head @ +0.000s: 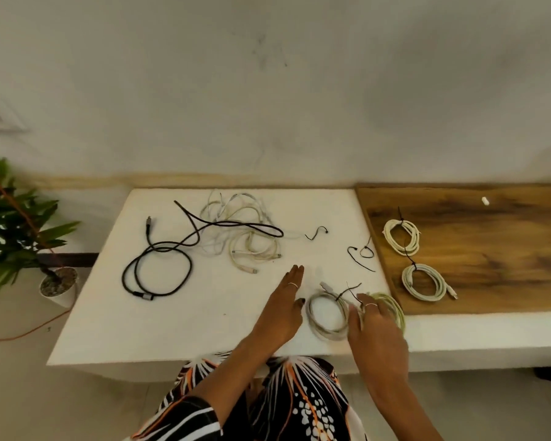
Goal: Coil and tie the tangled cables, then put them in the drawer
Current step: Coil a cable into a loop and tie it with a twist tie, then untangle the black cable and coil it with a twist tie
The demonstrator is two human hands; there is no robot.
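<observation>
My left hand (283, 308) lies flat with fingers spread, holding nothing, on the white bench (172, 329) at lower centre. My right hand (377, 332) rests, fingers loose, on the pale green coil (392, 308), just beside the grey coil (326, 318) with its black tie (347, 289); I cannot tell whether it grips. Two tied white coils (401, 237) sit on the wooden board (490, 249) at right. The black cable (159, 268) and the white tangle (242, 230) wait, upper centre. These cords look light, limp and springy, so I would pinch each bundle at its tie. No drawer shows.
</observation>
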